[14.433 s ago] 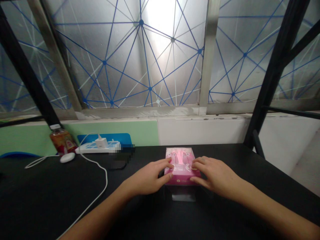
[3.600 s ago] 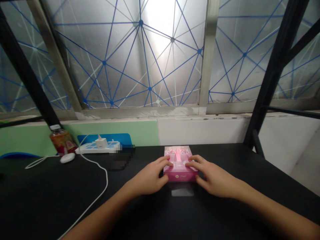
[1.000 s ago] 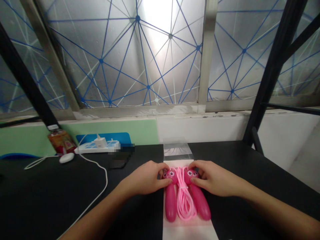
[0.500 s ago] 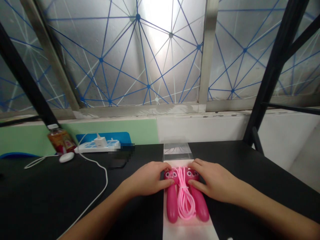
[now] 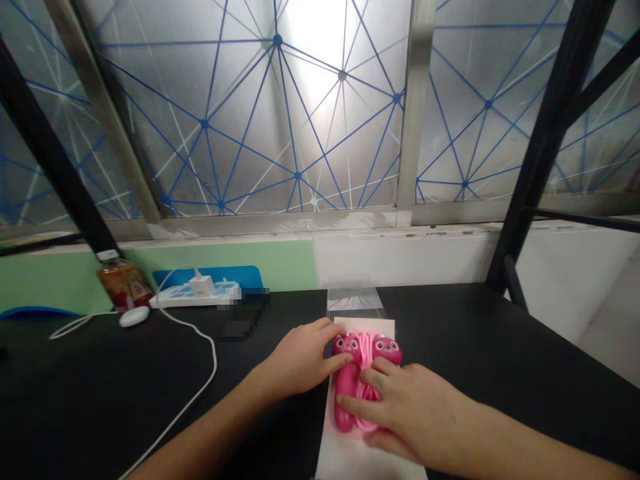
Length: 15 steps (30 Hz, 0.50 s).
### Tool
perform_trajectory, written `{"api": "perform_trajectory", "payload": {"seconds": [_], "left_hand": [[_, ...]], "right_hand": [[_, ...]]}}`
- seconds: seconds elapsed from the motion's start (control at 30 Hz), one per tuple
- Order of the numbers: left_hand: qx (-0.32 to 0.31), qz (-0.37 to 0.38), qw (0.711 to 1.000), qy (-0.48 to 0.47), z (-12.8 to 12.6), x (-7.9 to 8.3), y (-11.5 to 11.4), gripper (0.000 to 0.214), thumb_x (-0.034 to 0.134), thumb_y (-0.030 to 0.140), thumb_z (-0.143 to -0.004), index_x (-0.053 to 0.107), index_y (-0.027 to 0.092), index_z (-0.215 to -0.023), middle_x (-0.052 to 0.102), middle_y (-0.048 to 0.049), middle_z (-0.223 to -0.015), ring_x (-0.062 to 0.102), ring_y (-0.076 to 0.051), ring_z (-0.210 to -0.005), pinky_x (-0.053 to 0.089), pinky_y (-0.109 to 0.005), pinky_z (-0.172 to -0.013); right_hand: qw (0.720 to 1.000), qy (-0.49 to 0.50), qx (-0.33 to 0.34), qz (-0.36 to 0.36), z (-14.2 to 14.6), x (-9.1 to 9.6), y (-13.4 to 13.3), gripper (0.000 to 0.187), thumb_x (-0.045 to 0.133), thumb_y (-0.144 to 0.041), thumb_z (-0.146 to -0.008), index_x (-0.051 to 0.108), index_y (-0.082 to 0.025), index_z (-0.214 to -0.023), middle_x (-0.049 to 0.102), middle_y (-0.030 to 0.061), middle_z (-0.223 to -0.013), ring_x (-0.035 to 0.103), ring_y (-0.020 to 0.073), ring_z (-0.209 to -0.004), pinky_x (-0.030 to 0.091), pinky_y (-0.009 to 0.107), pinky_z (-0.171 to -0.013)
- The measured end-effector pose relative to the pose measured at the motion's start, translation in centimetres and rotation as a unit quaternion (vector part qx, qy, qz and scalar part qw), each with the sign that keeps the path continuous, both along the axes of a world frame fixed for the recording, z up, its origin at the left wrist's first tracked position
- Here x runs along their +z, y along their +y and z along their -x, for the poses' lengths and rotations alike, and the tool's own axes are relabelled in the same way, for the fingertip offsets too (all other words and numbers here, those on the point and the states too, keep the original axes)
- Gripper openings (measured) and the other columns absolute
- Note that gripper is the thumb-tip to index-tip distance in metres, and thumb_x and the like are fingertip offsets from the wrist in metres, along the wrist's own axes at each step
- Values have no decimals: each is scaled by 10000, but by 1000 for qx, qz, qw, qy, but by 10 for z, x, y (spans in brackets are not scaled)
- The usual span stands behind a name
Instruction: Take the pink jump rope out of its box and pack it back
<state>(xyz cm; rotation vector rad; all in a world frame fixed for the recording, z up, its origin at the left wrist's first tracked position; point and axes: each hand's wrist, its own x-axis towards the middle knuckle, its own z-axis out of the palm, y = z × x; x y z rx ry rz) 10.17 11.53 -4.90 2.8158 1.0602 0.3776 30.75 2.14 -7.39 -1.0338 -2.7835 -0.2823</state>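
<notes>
A pink skipping rope [image 5: 367,347] with two pig-faced handles lies on a pale card insert [image 5: 345,457] on the black table [image 5: 500,360]. My left hand [image 5: 300,360] rests at the left handle's top, thumb and fingers curled against it. My right hand [image 5: 400,410] lies over the lower part of both handles and the coiled cord, fingers spread and pressing on them. A clear plastic box [image 5: 354,299] sits just behind the insert.
At the back left stand an orange drink bottle [image 5: 123,280], a white power strip with a charger [image 5: 197,291] and a white cable [image 5: 200,373] trailing forward. A black frame post [image 5: 535,153] rises at the right. The table edge runs along the right.
My right hand has slid from the right handle's top down over the middle of the rope and handles. The left hand stays at the left handle.
</notes>
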Motion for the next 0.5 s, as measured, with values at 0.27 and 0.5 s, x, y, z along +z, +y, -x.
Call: {"api": "perform_trajectory", "payload": {"seconds": [0.27,0.5], "left_hand": [[11,-69,994,-85,3,-19,34,362,470,349,-965,563,210,-1286,466,-97,-1439,444,-248,-1320,346,-401,-1119],[2,-11,996,-90,7,-28,56,332,496,313,-938,566,208,-1245,361,-95,-1535,361,-251,-1400,315,-399,-1147]], "right_hand": [[1000,-10,9,6,-17,-3,16,397,551,-398,-936,497,-334,-1324,619,86,-1135,597,281,-970,522,344,-671],[998,-14,32,54,-18,11,14,340,497,-373,-971,513,-316,-1306,635,66,-1115,584,261,-962,494,343,-692]]}}
